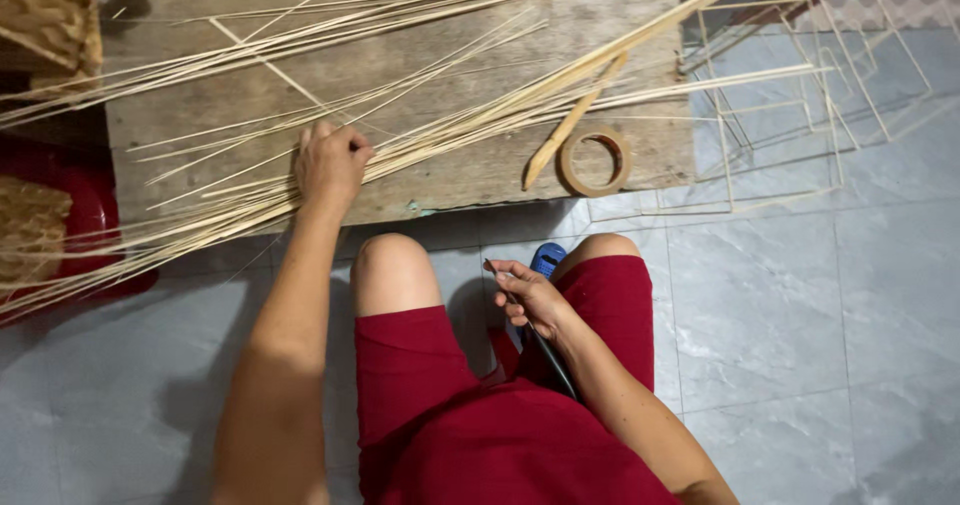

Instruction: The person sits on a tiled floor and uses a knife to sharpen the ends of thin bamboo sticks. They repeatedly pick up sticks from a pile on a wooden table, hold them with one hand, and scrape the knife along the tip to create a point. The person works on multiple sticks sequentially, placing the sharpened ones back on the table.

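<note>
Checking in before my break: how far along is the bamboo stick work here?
Done: several stick frames lie finished on the tile floor. In hand: the left hand grips thin sticks on the wooden board; the right hand holds a dark tool. Left: many loose sticks, tape roll untouched.

bamboo strips (200,215) cut off at left edge; dark tool (550,365) partly hidden under right hand (530,297)

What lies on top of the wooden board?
On the wooden board lie long thin bamboo strips, a tape roll and a flat stick. The left hand covers some strips.
</note>
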